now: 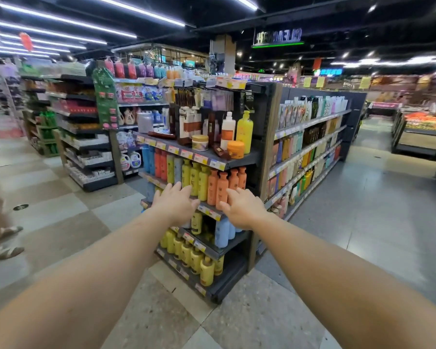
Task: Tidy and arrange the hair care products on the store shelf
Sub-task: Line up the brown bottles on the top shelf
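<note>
Two bare forearms reach forward from the bottom edge of view, toward the end rack of an aisle. Left hand [174,203] is out flat, fingers straight and spread, nothing in it; fingertips lie over the front edge of the second shelf [209,213], by the yellow bottles [195,178]. Right hand [241,209] likewise holds nothing, fingers loosely extended, tips close to the orange bottles [220,187] at the right end of that shelf. Whether either hand is actually touching a bottle cannot be told from here.

The products sit on four levels of the rack. Second shelf: blue, red, yellow, then orange bottles, standing upright in a tight front row. Top shelf [219,164] is the untidy one: a tall yellow pump bottle [244,131] and a white pump bottle [227,129] near the right edge, two jars [200,142] towards the front, and a dark tube [220,151] lying on its side near the front edge. Lower shelves carry pale blue bottles and more yellow pump bottles.

Risks, as judged:
- The second-shelf bottles stand close together at the front lip. A push from either open hand could tip one and take its neighbours off the edge.
- The tube on its side and the orange jar [235,149] lie near the top shelf's front edge; jolting the rack could roll or slide them down onto the hands.
- Someone's sandalled feet [6,244] are at the left edge of view; a dropped bottle could roll that way.
</note>
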A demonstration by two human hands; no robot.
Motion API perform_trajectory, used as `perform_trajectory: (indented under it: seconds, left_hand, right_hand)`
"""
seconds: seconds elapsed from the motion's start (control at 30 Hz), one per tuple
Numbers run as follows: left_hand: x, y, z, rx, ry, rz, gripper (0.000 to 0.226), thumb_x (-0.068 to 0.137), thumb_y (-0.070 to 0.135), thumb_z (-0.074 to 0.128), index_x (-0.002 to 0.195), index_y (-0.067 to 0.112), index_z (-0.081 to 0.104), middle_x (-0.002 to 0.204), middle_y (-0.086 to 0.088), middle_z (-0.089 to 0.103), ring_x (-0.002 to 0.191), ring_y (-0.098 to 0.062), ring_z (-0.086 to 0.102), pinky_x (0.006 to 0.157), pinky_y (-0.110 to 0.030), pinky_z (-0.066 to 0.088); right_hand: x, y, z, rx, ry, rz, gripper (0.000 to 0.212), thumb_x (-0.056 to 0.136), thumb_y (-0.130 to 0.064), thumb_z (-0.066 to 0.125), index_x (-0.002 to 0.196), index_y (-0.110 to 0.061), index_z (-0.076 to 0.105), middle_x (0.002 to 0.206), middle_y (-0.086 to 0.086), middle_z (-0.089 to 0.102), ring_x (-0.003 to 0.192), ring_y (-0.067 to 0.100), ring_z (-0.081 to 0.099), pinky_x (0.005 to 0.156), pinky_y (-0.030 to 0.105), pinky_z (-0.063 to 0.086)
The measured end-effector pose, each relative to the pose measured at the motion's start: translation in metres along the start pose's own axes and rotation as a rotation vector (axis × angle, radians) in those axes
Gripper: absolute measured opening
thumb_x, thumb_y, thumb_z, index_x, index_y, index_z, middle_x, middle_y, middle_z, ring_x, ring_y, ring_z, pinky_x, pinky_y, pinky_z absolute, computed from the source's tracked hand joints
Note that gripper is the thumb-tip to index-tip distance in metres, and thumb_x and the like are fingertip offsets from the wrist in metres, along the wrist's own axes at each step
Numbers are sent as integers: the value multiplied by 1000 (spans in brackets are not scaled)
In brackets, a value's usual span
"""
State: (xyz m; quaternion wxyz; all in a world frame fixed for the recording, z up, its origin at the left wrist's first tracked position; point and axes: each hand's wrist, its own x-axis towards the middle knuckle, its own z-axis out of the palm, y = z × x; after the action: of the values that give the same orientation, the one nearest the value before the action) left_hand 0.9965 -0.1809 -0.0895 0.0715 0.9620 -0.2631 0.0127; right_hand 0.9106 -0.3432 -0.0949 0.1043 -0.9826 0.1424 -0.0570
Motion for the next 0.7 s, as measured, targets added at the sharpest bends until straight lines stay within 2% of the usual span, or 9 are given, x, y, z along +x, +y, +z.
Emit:
perform_trajectory:
  seconds: [0.13, 0.2, 0.47, 0.7]
  left_hand:
    - [75, -37, -15, 4, 11, 49, 60, 99, 51, 29, 151, 21, 21, 160, -6, 14, 147, -29, 9, 118, -53, 11]
    - [107, -51, -20, 12, 41, 80, 60, 99, 51, 30, 151, 21, 21, 160, -6, 15, 147, -28, 11, 118, -53, 11]
    - [222, -91, -13, 10, 24, 98, 62, 98, 52, 29, 151, 22, 19, 160, -6, 13, 147, -29, 9, 117, -54, 10]
    - [324, -109, 0, -14, 17, 78, 63, 98, 52, 30, 152, 24, 15, 161, -5, 11, 148, -28, 7, 118, -52, 8]
  right_hand:
    - [76, -23, 0, 10, 68, 30, 55, 98, -51, 32, 143, -19, 34, 145, 8, 38, 136, 31, 32, 108, 49, 29]
    - [109, -30, 4, 26, 103, 48, 57, 97, -51, 33, 145, -20, 32, 147, 7, 38, 137, 30, 31, 109, 48, 29]
    - [222, -33, 25, 34, 89, 62, 61, 97, -52, 33, 149, -21, 27, 154, 6, 30, 141, 28, 25, 113, 49, 25]
    - [333, -19, 34, 6, 79, 39, 59, 98, -51, 33, 147, -20, 28, 151, 8, 34, 140, 29, 27, 113, 49, 26]
